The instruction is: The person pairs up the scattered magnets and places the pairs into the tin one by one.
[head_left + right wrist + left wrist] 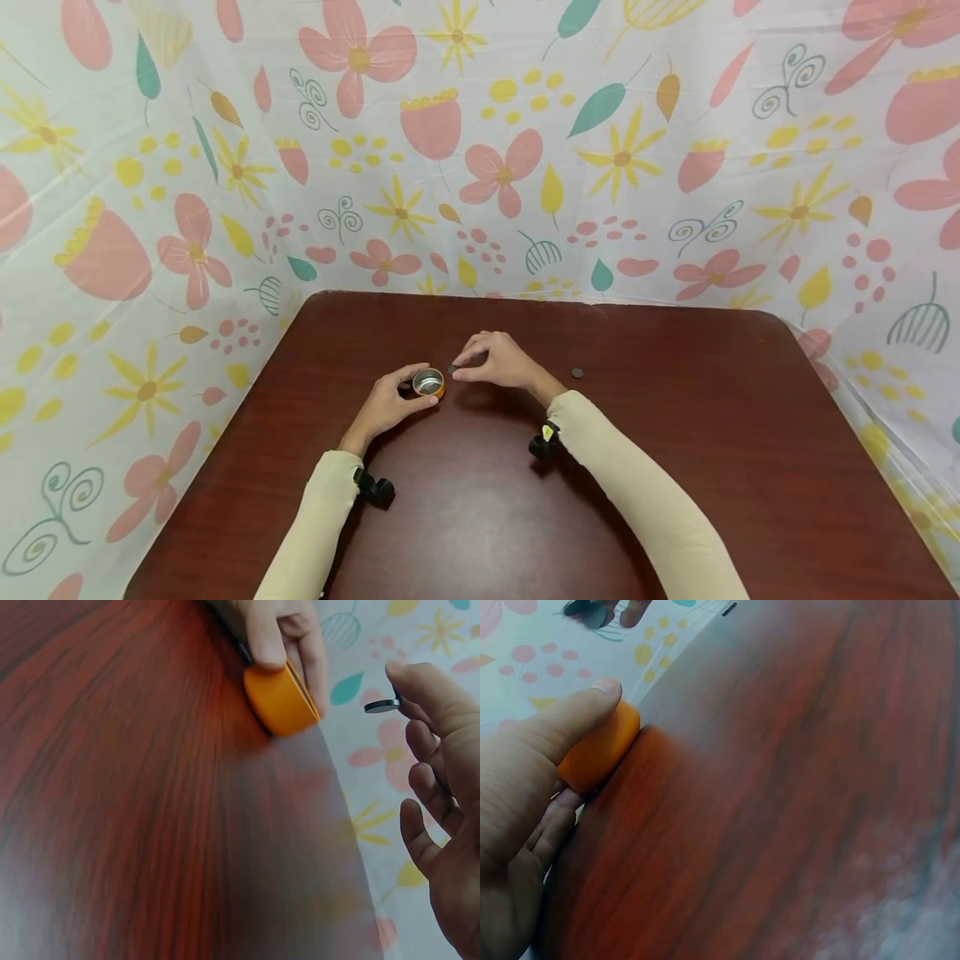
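A small round orange container [429, 382] with a silvery inside stands upright on the table, its top uncovered. My left hand [387, 406] grips it around the side, thumb at the near edge; the left wrist view shows the thumb over the orange wall [604, 754]. Just right of the container, my right hand [501, 362] pinches a small dark disc [452, 369] between thumb and index finger. In the right wrist view the disc [382, 706] is thin and round, held in the air apart from the container [281, 701], with the other fingers loosely bent.
Another small dark disc [577, 373] lies on the brown table [675, 400], right of my right hand. Something dark, partly hidden, is beside the container under my left hand. A flower-patterned cloth [502, 100] hangs behind the table and to both sides.
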Available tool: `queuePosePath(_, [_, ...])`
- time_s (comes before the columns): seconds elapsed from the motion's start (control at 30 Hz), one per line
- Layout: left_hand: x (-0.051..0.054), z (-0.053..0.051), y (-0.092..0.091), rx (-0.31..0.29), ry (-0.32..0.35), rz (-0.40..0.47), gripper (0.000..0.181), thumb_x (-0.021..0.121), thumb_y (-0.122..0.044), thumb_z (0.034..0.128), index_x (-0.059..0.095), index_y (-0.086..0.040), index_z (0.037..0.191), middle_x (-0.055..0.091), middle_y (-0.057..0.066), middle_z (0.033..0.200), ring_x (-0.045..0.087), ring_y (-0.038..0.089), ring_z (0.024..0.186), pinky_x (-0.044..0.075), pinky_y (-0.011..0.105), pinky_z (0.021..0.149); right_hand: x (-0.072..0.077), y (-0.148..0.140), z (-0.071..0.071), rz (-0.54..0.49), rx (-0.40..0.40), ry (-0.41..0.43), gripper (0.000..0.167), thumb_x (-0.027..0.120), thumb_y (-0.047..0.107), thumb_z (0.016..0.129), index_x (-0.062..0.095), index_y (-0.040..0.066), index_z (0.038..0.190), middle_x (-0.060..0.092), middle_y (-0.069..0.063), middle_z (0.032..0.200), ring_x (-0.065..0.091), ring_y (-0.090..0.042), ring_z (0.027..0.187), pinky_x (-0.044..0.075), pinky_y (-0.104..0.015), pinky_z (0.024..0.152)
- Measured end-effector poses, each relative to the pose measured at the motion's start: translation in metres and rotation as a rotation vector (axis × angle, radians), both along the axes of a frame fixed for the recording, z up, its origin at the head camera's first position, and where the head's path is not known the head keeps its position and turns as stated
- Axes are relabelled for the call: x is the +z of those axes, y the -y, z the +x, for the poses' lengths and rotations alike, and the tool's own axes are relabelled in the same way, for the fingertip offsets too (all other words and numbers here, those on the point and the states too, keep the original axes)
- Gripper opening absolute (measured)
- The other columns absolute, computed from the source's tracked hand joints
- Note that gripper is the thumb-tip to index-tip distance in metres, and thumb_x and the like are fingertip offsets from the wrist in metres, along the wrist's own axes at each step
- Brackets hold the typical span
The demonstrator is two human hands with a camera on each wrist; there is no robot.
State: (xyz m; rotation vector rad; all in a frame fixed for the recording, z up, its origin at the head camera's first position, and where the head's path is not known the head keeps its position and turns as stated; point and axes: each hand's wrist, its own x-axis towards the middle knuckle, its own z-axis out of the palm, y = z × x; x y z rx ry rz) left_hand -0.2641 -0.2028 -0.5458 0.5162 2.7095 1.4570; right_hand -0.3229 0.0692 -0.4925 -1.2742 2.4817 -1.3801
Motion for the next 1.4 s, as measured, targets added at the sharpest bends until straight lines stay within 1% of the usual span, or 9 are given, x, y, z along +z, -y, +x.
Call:
queuePosePath(0.13, [0.0,0.0,0.001,0.008,-0.004,0.004,0.07,0.085,-0.039,0.085,0.059,-0.013,0.145,0.065,0.001,0.136,0.063,0.023,0.112,0.05,0.047,0.099,-0.002,0.018,-0.001,-0.011,0.015,0.015,0.015,0.085,0.025,0.087,0.084,0.016,0.098,0.074,0.008,0.095,0.063,-0.011,0.09,0.052,-0.031,0.079])
queuePosePath(0.27, [-0.001,0.0,0.001,0.013,-0.007,-0.006,0.069,0.085,-0.041,0.0846,0.059,-0.017,0.144,0.065,0.0,0.136,0.064,0.022,0.113,0.051,0.046,0.099,-0.007,0.031,-0.004,-0.018,0.02,0.034,0.017,0.085,0.022,0.087,0.084,0.011,0.1,0.075,0.006,0.097,0.063,-0.012,0.09,0.053,-0.033,0.079])
queuePosePath(0.4, [-0.001,-0.001,0.0,0.012,-0.011,-0.016,0.071,0.083,-0.044,0.0852,0.058,-0.018,0.146,0.063,0.001,0.139,0.063,0.022,0.115,0.051,0.047,0.099,-0.014,0.037,-0.004,-0.002,0.015,0.054,0.018,0.084,0.025,0.088,0.084,0.013,0.102,0.075,0.006,0.098,0.063,-0.011,0.092,0.053,-0.033,0.08])
queuePosePath(0.57, [-0.002,0.0,0.0,0.012,-0.019,-0.009,0.072,0.083,-0.045,0.0856,0.058,-0.016,0.146,0.062,0.002,0.141,0.063,0.024,0.116,0.051,0.049,0.099,-0.023,0.042,-0.003,0.026,-0.016,0.058,0.017,0.084,0.027,0.088,0.084,0.016,0.1,0.074,0.009,0.097,0.062,-0.009,0.092,0.053,-0.03,0.079])
queuePosePath(0.77, [-0.003,0.001,0.0,0.018,-0.024,-0.001,0.072,0.083,-0.045,0.0857,0.058,-0.015,0.146,0.063,0.001,0.14,0.063,0.023,0.116,0.051,0.049,0.099,-0.031,0.046,-0.004,0.042,-0.032,0.074,0.017,0.084,0.026,0.088,0.084,0.015,0.101,0.073,0.009,0.096,0.062,-0.008,0.091,0.054,-0.028,0.078])
queuePosePath(0.93, [-0.003,0.0,-0.001,0.016,-0.023,-0.004,0.073,0.083,-0.045,0.0857,0.058,-0.014,0.147,0.062,0.002,0.141,0.062,0.023,0.119,0.05,0.049,0.101,-0.033,0.047,-0.004,0.048,-0.034,0.071,0.018,0.084,0.027,0.088,0.084,0.015,0.101,0.074,0.008,0.097,0.063,-0.009,0.09,0.054,-0.028,0.077])
queuePosePath(1.07, [-0.003,-0.001,-0.002,0.011,-0.015,0.005,0.073,0.084,-0.042,0.0857,0.057,-0.012,0.147,0.061,0.003,0.142,0.061,0.024,0.122,0.048,0.049,0.102,-0.033,0.045,-0.002,0.026,-0.037,0.07,0.019,0.085,0.026,0.087,0.084,0.014,0.102,0.074,0.008,0.097,0.064,-0.009,0.089,0.054,-0.028,0.076])
queuePosePath(1.27, [-0.002,0.0,-0.001,0.014,-0.007,0.014,0.073,0.084,-0.042,0.0853,0.057,-0.013,0.147,0.062,0.002,0.141,0.061,0.024,0.12,0.048,0.05,0.102,-0.034,0.038,-0.001,-0.039,-0.018,0.115,0.022,0.085,0.023,0.087,0.083,0.011,0.105,0.074,0.004,0.098,0.066,-0.011,0.09,0.055,-0.03,0.074])
queuePosePath(1.4, [-0.001,0.0,0.0,0.012,0.002,0.014,0.071,0.085,-0.04,0.0849,0.058,-0.015,0.146,0.063,0.001,0.139,0.062,0.024,0.117,0.048,0.05,0.101,-0.032,0.028,0.0,-0.047,-0.038,0.123,0.026,0.085,0.026,0.087,0.082,0.011,0.109,0.073,0.002,0.1,0.066,-0.011,0.091,0.056,-0.03,0.075])
